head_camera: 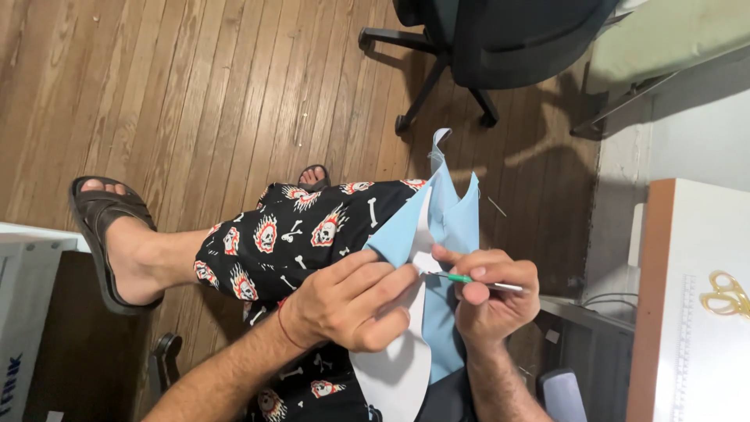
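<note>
My left hand (351,301) pinches a light blue piece of fabric (449,215) with a white lining (394,367) over my lap. Its fingers press the cloth near the middle. My right hand (492,293) grips a thin tool with a green and white handle (473,280), its tip touching the fabric just beside my left fingertips. The blue fabric stands up in two points above my knee and hangs down between my forearms. I wear black shorts with a skull and bone print (289,234).
A black office chair (484,47) stands on the wooden floor (172,86) ahead. My foot in a dark sandal (105,234) rests at left. A white table with a wood edge (687,312) at right holds gold scissors (726,293). A dark box (86,344) sits lower left.
</note>
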